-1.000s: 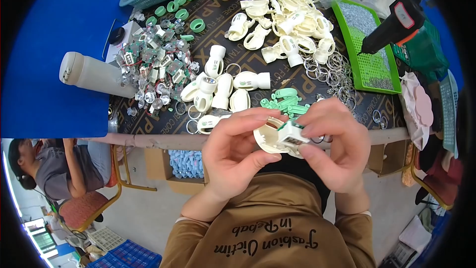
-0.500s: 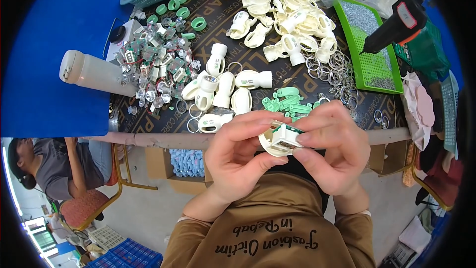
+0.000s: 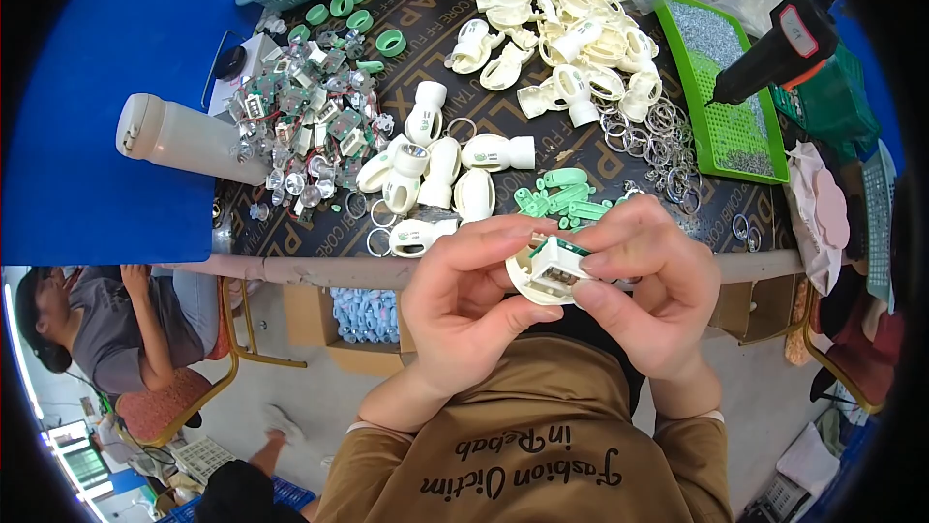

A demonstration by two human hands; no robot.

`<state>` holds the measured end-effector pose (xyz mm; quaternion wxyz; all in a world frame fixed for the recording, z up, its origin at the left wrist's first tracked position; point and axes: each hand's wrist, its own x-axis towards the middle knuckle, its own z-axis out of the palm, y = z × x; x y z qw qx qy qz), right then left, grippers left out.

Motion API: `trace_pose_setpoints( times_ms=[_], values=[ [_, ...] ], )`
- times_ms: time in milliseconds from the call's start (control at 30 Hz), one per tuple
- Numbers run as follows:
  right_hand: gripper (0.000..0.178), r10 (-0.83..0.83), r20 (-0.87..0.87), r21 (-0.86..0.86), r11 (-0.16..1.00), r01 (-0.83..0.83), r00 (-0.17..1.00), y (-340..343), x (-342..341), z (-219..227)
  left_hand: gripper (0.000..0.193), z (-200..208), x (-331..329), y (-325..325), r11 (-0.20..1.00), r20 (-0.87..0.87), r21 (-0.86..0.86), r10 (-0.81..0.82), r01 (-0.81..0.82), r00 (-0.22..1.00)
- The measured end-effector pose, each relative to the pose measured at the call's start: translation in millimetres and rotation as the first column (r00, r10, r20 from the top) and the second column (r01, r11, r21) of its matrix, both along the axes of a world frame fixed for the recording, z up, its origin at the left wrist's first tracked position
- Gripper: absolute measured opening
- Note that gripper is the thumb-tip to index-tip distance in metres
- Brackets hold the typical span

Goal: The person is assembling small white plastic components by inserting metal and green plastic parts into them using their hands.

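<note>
My left hand [image 3: 463,283] is closed around a cream plastic half-shell [image 3: 523,281], held just over the table's near edge. Seated in the shell is a small white module with a green circuit board [image 3: 559,260]. The thumb and fingers of my right hand [image 3: 660,279] pinch the module's right side. Just beyond my hands lie small green plastic parts [image 3: 566,196]. Left of those rest several cream flashlight-shaped bodies [image 3: 440,175], some with a round lens showing. My fingers hide part of the shell's rim.
Circuit modules with clear reflectors [image 3: 314,131] are heaped beside a whitish bottle [image 3: 189,141]. Cream shell pieces [image 3: 581,34] and metal key rings [image 3: 644,136] lie farther back. A power screwdriver [image 3: 774,51] hangs over a green screw tray [image 3: 689,102]. A seated person [image 3: 111,325] is at left.
My right fingers have shifted slightly on the module, which tilts a little differently. At the lower left, another person's dark head and outstretched limb have come into view.
</note>
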<state>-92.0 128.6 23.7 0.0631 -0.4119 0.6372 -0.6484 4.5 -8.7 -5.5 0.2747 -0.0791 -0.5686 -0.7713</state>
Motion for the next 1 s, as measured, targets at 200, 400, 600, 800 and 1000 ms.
trace_pose_setpoints(
  times_ms=[200, 400, 600, 800, 1000],
  values=[
    [0.020, -0.011, -0.112, 0.032, 0.999, 0.015, 0.994, -1.2, -2.7, 1.0, 0.046, 0.4, 0.6, -0.3, 0.999, 0.016, -0.018, 0.026, -0.026, 1.000],
    [0.029, 0.058, -0.288, 0.188, 0.982, -0.003, 0.956, -2.9, -7.6, 15.0, 0.047, 2.7, 0.4, 0.0, 0.994, 0.084, -0.041, 0.109, -0.106, 0.991],
    [0.028, -0.052, -0.464, 0.122, 0.985, 0.122, 0.884, -2.0, -3.1, -1.6, 0.036, 12.8, 2.5, -6.9, 0.933, 0.226, -0.339, 0.201, -0.117, 0.953],
    [0.024, -0.024, -0.454, 0.135, 0.986, 0.096, 0.891, -2.1, -1.7, -2.5, 0.033, 12.9, -2.5, -14.5, 0.784, 0.018, -0.586, 0.265, -0.205, 0.964],
    [0.022, 0.010, -0.493, 0.158, 0.984, 0.079, 0.870, 1.8, -4.9, -11.0, 0.033, 8.0, 1.7, -7.1, 0.730, -0.045, -0.625, 0.318, -0.274, 0.947]
  ],
)
